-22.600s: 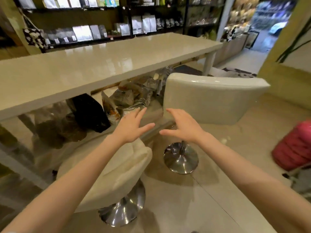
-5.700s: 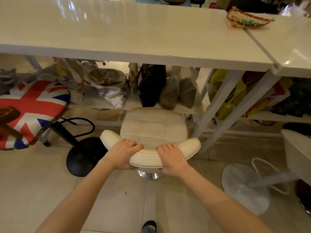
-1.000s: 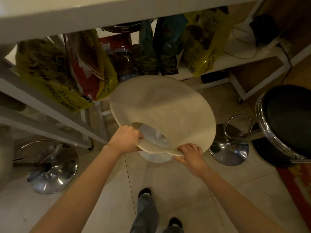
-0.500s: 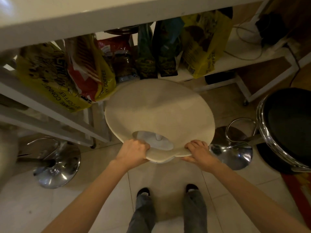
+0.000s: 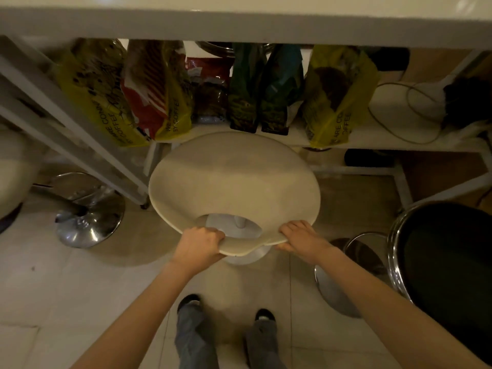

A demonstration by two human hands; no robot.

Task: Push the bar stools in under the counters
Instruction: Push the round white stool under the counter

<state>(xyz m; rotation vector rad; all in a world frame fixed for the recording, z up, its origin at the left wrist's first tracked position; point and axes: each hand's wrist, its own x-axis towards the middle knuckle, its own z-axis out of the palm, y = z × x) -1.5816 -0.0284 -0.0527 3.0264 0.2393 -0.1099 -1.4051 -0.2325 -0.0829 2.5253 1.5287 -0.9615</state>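
the white counter (image 5: 239,25) runs across the top, its edge above a low white shelf (image 5: 386,137) packed with yellow, red and dark green coffee bags (image 5: 157,94). on the pale tiled floor (image 5: 53,302) stands the cream stool (image 5: 234,179), its far rim just beside the shelf, below the counter edge. the left hand (image 5: 198,246) curls its fingers over the near rim by the cut-out; the right hand (image 5: 300,239) grips the same rim. a chrome stool base (image 5: 87,219) sits left, a black stool (image 5: 447,262) right.
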